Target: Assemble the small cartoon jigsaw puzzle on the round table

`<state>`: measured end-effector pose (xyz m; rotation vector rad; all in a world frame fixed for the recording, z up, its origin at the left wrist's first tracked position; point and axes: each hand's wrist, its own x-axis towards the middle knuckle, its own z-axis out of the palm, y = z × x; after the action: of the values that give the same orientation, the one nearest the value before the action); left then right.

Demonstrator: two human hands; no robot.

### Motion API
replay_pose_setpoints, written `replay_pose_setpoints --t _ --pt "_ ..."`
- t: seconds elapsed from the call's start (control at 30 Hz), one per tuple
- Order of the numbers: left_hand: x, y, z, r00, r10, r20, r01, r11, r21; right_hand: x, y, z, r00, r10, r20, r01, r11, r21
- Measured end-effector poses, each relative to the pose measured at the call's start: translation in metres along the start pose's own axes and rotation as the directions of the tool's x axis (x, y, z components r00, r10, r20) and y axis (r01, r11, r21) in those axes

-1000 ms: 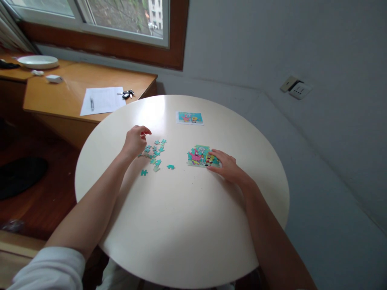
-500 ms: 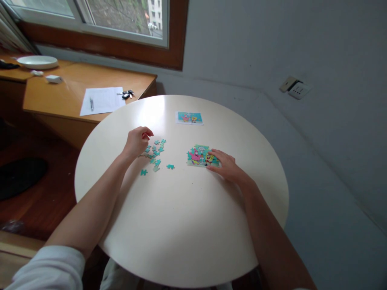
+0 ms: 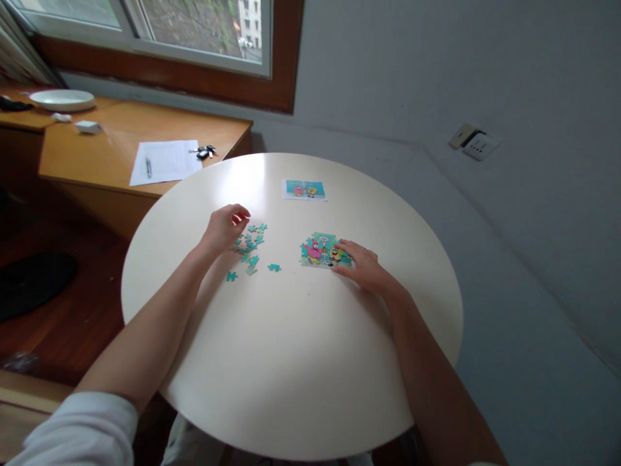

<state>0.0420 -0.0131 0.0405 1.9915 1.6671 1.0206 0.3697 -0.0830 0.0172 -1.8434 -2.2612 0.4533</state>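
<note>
Loose jigsaw pieces (image 3: 250, 245), mostly teal, lie scattered on the left part of the round white table (image 3: 291, 362). Just above their upper left side hovers my left hand (image 3: 227, 228), its fingers loosely bent and apart, with no piece visible in them. A partly joined jigsaw puzzle (image 3: 317, 251) with pink, yellow and pale cartoon figures lies right of the pieces. Around its right end rests my right hand (image 3: 361, 264), fingers on top and thumb at the lower edge, covering that end. Behind the puzzle lies a small picture card (image 3: 305, 189) with similar figures.
A wooden desk (image 3: 116, 123) stands at the back left, bearing a paper sheet (image 3: 167, 162) with a pen, keys (image 3: 204, 152), a small white box (image 3: 88, 127) and a round white object (image 3: 63, 99). A wall with a socket (image 3: 480, 146) borders the right side.
My left hand has shifted slightly right over the loose pieces, and its fingers have spread a little. My right hand and the joined puzzle stay in place.
</note>
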Motion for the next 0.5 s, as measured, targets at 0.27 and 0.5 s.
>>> replay_pose_setpoints --t 0.27,0.5 --pt "-0.0014 -0.0009 -0.0005 0.995 0.060 0.084 -0.062 0.998 0.021 0.0000 0.0017 0.0016 1.000 -0.016 -0.018 0.016 1.000 0.006" --pt "-0.0015 -0.0002 0.0001 0.992 0.081 0.102 -0.085 0.996 0.037 0.0002 0.0020 0.0015 1.000 -0.001 -0.007 0.001 1.000 0.013"
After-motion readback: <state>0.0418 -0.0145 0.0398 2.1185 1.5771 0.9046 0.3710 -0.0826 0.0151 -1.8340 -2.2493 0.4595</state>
